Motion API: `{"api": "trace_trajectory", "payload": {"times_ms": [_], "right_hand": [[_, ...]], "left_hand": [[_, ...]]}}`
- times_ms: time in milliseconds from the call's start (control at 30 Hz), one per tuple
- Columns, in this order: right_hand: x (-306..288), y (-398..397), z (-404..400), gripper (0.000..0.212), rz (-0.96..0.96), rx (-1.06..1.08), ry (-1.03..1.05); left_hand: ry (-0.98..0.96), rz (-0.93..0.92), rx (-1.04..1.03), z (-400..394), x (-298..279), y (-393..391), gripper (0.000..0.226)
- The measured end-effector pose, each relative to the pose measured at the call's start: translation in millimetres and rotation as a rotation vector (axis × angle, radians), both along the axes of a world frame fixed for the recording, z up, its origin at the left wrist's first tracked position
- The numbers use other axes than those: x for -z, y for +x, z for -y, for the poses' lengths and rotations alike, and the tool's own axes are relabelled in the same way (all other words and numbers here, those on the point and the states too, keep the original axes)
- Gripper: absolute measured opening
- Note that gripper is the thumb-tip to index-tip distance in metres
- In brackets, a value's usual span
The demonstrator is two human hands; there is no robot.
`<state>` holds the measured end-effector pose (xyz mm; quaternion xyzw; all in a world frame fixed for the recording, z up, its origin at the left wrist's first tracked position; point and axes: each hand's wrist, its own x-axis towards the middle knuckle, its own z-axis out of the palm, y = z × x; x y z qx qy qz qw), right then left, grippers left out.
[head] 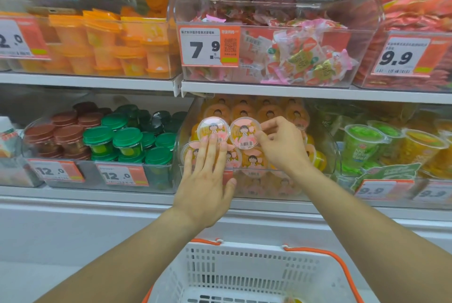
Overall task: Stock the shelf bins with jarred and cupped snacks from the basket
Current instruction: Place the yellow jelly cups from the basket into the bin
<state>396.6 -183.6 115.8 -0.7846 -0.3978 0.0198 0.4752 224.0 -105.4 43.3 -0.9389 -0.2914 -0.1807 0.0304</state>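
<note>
The shelf (244,91) carried rows of clear bins. The centre bin (330,146) on the lower row held cartoon-lidded fruit cups in orange and pink. The white basket (244,271) with orange handles sat near, at the bottom edge of view.

The step in hand appeared to be seating two cups on the top layer of the centre bin. The left hand (208,180) lay with straight, released fingers (212,146) pressing on the left cup (212,129). The right hand (283,143) pinched the rim of the right cup (244,132) between thumb and curled fingers. The two cups sat side by side, touching or nearly so.

The next move likely called for releasing both cups level, then reaching back to the basket.

The basket's contents were cut off; only a yellow scrap showed at its lower right. The bin's front label was largely hidden behind the left hand. Far price tags were too blurred to read.
</note>
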Motion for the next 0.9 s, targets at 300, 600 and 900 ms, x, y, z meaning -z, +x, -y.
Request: {"api": "trace_trajectory", "payload": {"times_ms": [300, 600, 900], "right_hand": [[-2.0, 10.1, 7.6, 0.027, 0.2, -0.067, -0.131], [2.9, 6.9, 21.9, 0.021, 0.507, -0.045, 0.147], [127.0, -5.2, 108.3, 0.006, 0.53, -0.429, -0.335]], "left_hand": [[-0.024, 0.116, 0.015, 3.7, -12.2, 0.7, 0.074], [0.005, 0.494, 0.176, 11.4, -17.8, 0.8, 0.034], [-0.402, -0.356, 0.362, 51.2, 39.9, 6.0, 0.018]]}}
